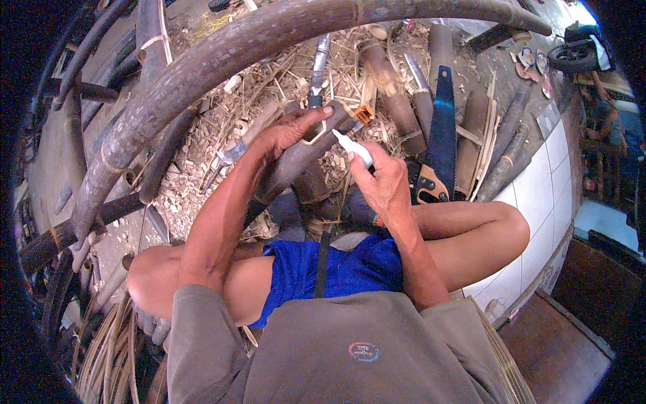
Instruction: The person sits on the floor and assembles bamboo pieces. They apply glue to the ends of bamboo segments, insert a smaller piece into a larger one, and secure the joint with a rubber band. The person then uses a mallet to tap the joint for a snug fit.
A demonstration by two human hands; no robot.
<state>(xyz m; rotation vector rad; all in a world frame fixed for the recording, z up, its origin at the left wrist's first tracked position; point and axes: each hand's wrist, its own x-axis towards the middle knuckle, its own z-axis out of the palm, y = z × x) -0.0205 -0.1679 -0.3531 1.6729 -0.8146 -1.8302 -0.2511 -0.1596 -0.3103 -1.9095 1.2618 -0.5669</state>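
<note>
My left hand (296, 129) is closed on a dark bamboo pole piece (293, 170) that lies slanted in front of my lap. A pale-edged cut opening (315, 133) shows in the bamboo, with my thumb beside it. My right hand (385, 176) grips a small white squeeze bottle (348, 144) with a pointed nozzle. Its tip points up and left toward the opening, a short way apart from it. Just beyond the nozzle is a small orange-and-black label or packet (364, 114). My right palm hides part of the bottle.
A handsaw (441, 128) lies to the right, near a knife (417, 73) and bamboo lengths (393, 94). A thick curved bamboo pole (202, 60) arches across the far side. Wood shavings (182, 178) cover the ground. White tiles (538, 195) are at right.
</note>
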